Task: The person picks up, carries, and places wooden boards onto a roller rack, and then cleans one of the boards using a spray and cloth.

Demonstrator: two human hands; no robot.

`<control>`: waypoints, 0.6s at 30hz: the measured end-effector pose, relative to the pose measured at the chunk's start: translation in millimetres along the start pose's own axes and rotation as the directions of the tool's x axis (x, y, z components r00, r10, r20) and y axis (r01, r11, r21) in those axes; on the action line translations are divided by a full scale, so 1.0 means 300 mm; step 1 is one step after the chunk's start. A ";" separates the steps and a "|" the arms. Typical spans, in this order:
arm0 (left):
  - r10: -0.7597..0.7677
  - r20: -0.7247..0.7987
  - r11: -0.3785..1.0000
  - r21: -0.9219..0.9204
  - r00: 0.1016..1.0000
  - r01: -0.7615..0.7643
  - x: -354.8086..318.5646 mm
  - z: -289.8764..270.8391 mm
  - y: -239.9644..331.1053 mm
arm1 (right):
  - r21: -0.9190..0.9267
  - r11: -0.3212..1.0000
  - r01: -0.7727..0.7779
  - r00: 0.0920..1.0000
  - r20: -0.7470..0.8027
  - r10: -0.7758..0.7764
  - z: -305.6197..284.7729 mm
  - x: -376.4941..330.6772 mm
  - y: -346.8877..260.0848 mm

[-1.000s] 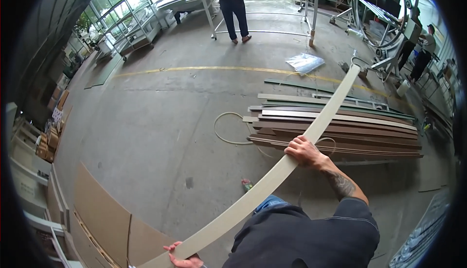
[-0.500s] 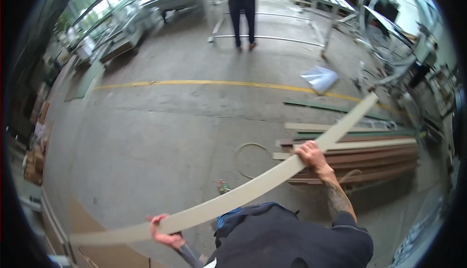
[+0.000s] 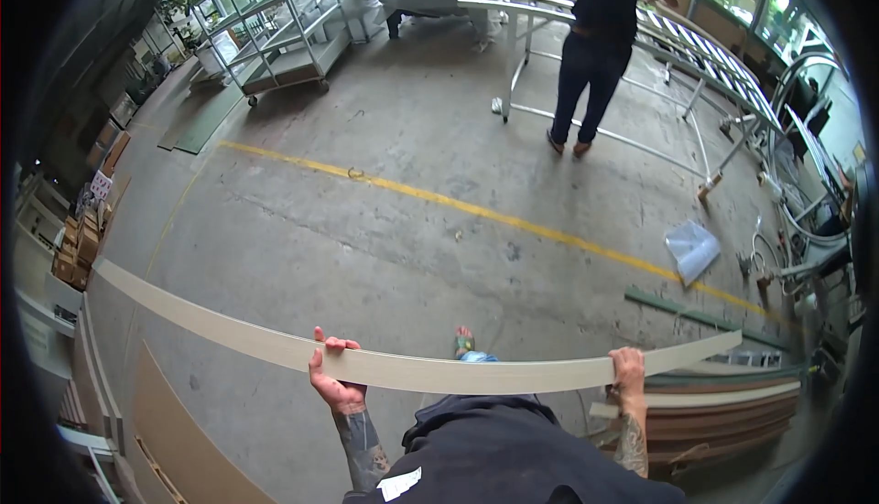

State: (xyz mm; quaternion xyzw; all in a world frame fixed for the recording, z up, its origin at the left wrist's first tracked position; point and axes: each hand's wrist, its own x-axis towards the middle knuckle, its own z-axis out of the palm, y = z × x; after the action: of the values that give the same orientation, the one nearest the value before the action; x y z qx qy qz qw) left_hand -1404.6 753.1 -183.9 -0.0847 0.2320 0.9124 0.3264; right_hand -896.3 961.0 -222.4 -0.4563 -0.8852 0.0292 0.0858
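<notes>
A long, flat beige plank lies across in front of my body, its left end reaching far out and its right end above a pile of boards. My left hand holds it left of its middle, with the thumb and some fingers showing over the near and far edges. Nearer the right end, my right hand is closed over the plank from above. Below the plank the floor pile of brown, beige and green strips is partly hidden.
A co-worker stands at a long metal-framed table. On the floor are a clear plastic sheet, a yellow line and a green strip. A wheeled rack stands far left; brown panels lie near left.
My view has turned and the plank has swung: its left end is now farther out, its right end closer. Both hands still hold it. The co-worker's arms are now visible, spread over the table.
</notes>
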 end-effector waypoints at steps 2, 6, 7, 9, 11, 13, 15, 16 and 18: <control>-0.009 0.020 0.999 0.053 1.000 0.008 0.239 0.080 -0.002 | 0.034 0.999 -0.012 1.000 -0.014 0.012 0.072 0.194 -0.056; -0.004 0.011 0.995 0.099 1.000 0.003 0.648 0.262 0.042 | 0.054 0.997 -0.052 0.999 0.017 0.051 0.079 0.578 -0.218; -0.013 0.012 0.996 0.091 1.000 0.012 0.749 0.306 0.035 | 0.043 0.998 -0.056 0.998 0.015 0.055 0.088 0.654 -0.226; -0.053 0.065 0.997 0.055 0.996 0.050 0.957 0.365 0.040 | 0.080 0.995 -0.068 0.998 0.014 0.067 0.121 0.826 -0.290; -0.095 0.104 0.995 0.039 0.990 0.091 1.191 0.418 0.004 | 0.075 0.991 -0.114 0.993 0.011 0.114 0.150 0.997 -0.338; -0.155 0.115 0.988 0.040 0.981 0.151 1.416 0.460 -0.043 | 0.019 0.987 -0.162 0.987 -0.005 0.163 0.201 1.143 -0.372; -0.257 0.097 0.966 0.041 0.962 0.254 1.654 0.541 -0.139 | 0.002 0.975 -0.223 0.975 -0.019 0.223 0.234 1.259 -0.412; -0.308 0.103 0.951 0.032 0.946 0.307 1.770 0.560 -0.181 | -0.024 0.963 -0.268 0.963 -0.019 0.268 0.259 1.294 -0.416; -0.391 0.108 0.918 0.111 0.914 0.380 1.977 0.655 -0.281 | -0.065 0.916 -0.395 0.918 -0.014 0.395 0.268 1.394 -0.464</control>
State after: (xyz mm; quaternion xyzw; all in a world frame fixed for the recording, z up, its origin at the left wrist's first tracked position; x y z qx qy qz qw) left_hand -1809.9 1234.3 -223.8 -0.0556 0.2291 0.8226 0.5175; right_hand -1260.2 1222.2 -231.0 -0.6283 -0.7752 0.0165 0.0633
